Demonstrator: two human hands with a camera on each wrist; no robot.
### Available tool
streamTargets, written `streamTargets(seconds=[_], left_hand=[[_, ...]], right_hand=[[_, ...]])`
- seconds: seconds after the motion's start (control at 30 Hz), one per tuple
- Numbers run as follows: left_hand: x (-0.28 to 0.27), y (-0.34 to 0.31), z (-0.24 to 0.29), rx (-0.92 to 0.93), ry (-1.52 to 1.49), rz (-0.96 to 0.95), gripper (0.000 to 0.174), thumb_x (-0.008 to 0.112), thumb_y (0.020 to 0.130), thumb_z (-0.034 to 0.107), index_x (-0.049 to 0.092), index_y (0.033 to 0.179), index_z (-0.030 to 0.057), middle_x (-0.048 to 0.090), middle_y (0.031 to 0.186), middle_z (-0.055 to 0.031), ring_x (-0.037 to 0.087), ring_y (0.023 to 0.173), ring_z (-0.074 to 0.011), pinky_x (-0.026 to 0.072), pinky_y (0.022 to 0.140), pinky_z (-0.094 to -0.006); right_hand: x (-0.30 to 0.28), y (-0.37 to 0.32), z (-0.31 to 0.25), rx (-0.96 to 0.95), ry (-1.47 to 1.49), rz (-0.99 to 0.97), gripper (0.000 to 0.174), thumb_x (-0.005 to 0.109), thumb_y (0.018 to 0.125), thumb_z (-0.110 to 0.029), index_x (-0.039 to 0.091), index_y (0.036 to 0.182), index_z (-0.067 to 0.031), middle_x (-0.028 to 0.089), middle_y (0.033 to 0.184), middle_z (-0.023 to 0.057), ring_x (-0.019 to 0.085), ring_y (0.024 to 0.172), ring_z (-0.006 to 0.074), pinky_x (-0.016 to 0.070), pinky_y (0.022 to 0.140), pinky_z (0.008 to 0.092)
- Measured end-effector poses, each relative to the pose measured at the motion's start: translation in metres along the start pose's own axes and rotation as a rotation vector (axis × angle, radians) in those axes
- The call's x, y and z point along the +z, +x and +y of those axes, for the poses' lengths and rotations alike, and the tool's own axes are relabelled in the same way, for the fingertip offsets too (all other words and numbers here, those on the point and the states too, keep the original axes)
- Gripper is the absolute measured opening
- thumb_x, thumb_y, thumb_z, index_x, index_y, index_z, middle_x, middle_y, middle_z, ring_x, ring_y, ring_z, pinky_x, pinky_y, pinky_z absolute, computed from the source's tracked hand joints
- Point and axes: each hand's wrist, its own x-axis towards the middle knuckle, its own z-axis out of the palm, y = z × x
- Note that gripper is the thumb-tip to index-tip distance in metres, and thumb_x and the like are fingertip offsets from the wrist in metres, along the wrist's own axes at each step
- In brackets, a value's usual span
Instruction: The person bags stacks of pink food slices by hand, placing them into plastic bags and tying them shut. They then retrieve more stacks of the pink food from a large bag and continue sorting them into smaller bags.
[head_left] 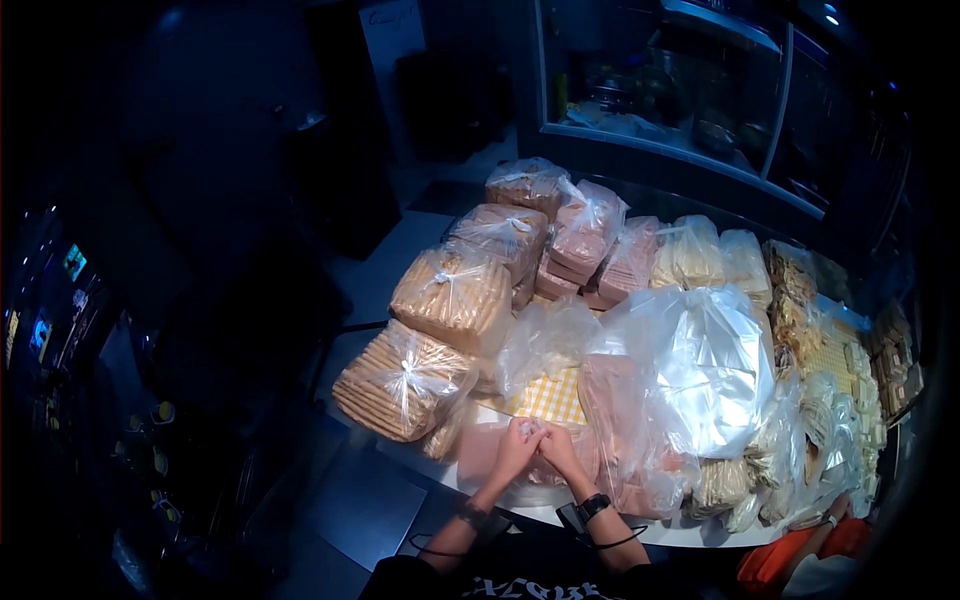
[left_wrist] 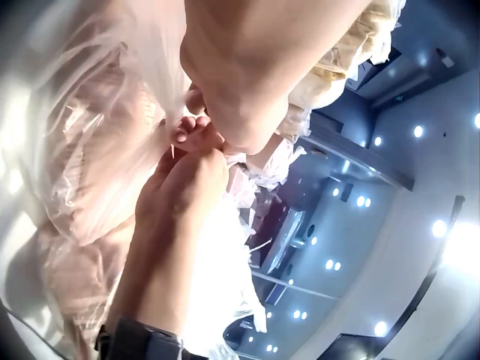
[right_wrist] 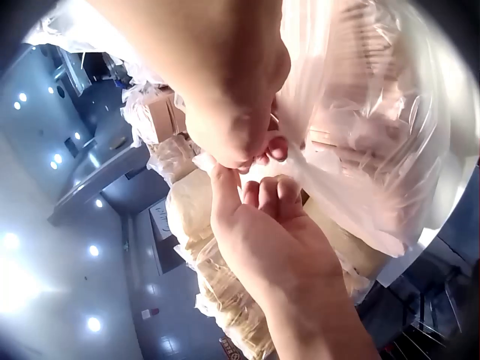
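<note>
Low in the head view, the left hand (head_left: 517,443) and right hand (head_left: 555,443) meet over a clear plastic bag of flat pink pieces (head_left: 478,452) at the table's front edge. Both pinch the bag's gathered, twisted neck. In the left wrist view the left hand (left_wrist: 244,90) looms at the top, the right hand (left_wrist: 187,176) comes from below, and the bag (left_wrist: 101,142) spreads at the left. From the right wrist, the right hand (right_wrist: 229,112) covers part of the neck; curled fingers of the left hand (right_wrist: 274,225) touch it from below, beside the bag (right_wrist: 375,150).
Tied bags of tan pieces (head_left: 405,385) are stacked at the left. Loose clear plastic (head_left: 550,340) and yellow checked cloth (head_left: 553,395) lie beyond the hands. A large shiny bag (head_left: 708,375) stands at the right, near an orange-clothed person (head_left: 810,555).
</note>
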Motion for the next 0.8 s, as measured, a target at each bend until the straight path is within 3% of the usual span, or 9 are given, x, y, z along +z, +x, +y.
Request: streamTargets(seconds=[0.03,0.1,0.2,0.37,0.5,0.6,0.63,0.73,0.8], left_hand=[[0.002,0.003,-0.021,0.024,-0.033,-0.052,0.039,0.072,0.089,0.029,0.06,0.111,-0.0008,0.068,0.084,-0.0101,0.062,0.071,-0.0144,0.0516,0.066,-0.0296],[0.006,0.022,-0.073,0.064,-0.084,-0.153,0.033,0.07,0.091,0.028,0.064,0.107,-0.0009,0.067,0.079,-0.0068,0.062,0.069,-0.0131,0.0515,0.064,-0.0284],[-0.006,0.014,-0.035,-0.032,-0.269,-0.079,0.027,0.066,0.094,0.026,0.069,0.099,0.0,0.064,0.07,-0.0033,0.06,0.064,-0.0104,0.0492,0.057,-0.0267],[0.017,0.035,-0.055,-0.084,-0.438,0.084,0.027,0.066,0.094,0.03,0.07,0.097,0.0035,0.059,0.065,0.0002,0.051,0.054,-0.0072,0.0421,0.049,-0.0264],[0.021,0.046,-0.07,-0.185,-0.427,0.059,0.023,0.066,0.095,0.026,0.069,0.102,0.0037,0.063,0.077,0.0016,0.052,0.062,-0.0045,0.0454,0.055,-0.0223],[0.026,0.048,-0.058,0.084,-0.373,0.209,0.031,0.065,0.094,0.034,0.071,0.094,0.0031,0.061,0.068,-0.0029,0.053,0.059,-0.008,0.0461,0.055,-0.0272],[0.019,0.052,-0.062,-0.157,-0.393,-0.007,0.034,0.065,0.095,0.034,0.063,0.104,0.0014,0.061,0.074,-0.0051,0.054,0.065,-0.01,0.0478,0.062,-0.0279],[0.048,0.08,-0.12,0.413,-0.07,0.594,0.041,0.065,0.095,0.03,0.051,0.118,0.0,0.057,0.081,-0.0049,0.051,0.06,-0.01,0.0438,0.05,-0.026],[0.035,0.059,-0.095,-0.099,-0.24,0.186,0.038,0.056,0.1,0.031,0.042,0.118,0.001,0.054,0.085,-0.0071,0.051,0.06,-0.0109,0.0447,0.052,-0.0279]], right_hand=[[0.008,0.008,0.028,-0.158,-0.094,0.014,0.025,0.059,0.093,-0.019,0.07,0.085,0.0023,0.064,0.064,0.0073,0.059,0.061,0.013,0.046,0.054,0.0319],[0.006,-0.002,0.017,-0.148,-0.128,0.031,0.037,0.058,0.092,-0.031,0.066,0.087,0.0052,0.061,0.07,0.0263,0.062,0.059,0.027,0.0482,0.059,0.0398],[0.007,-0.001,0.01,-0.037,-0.147,0.013,0.036,0.061,0.093,-0.03,0.067,0.088,0.0048,0.065,0.069,0.018,0.06,0.062,0.0204,0.0484,0.061,0.0364],[-0.009,-0.006,0.017,0.044,0.37,-0.297,0.019,0.061,0.097,-0.017,0.069,0.105,-0.0011,0.062,0.089,-0.0017,0.057,0.081,0.0107,0.0458,0.076,0.0265],[-0.007,-0.007,0.029,-0.029,0.25,-0.257,0.018,0.059,0.099,-0.016,0.069,0.105,-0.0016,0.059,0.094,-0.0037,0.054,0.083,0.0087,0.0426,0.08,0.0225],[-0.001,-0.007,0.041,0.033,0.426,-0.132,0.019,0.06,0.098,-0.017,0.07,0.103,-0.0014,0.06,0.093,-0.003,0.054,0.082,0.0091,0.0424,0.08,0.0232],[0.002,-0.005,0.053,0.051,0.584,-0.137,0.024,0.058,0.1,-0.023,0.07,0.103,-0.003,0.064,0.092,-0.0025,0.052,0.079,0.0058,0.041,0.071,0.0205],[-0.005,0.0,0.073,0.126,0.532,-0.117,0.026,0.056,0.101,-0.022,0.07,0.102,-0.0004,0.066,0.092,0.0012,0.054,0.079,0.008,0.0419,0.074,0.0224],[0.007,0.008,0.086,0.073,0.74,-0.131,0.024,0.054,0.1,-0.021,0.067,0.102,-0.0008,0.067,0.094,0.0031,0.054,0.076,0.0094,0.0419,0.071,0.0231]])
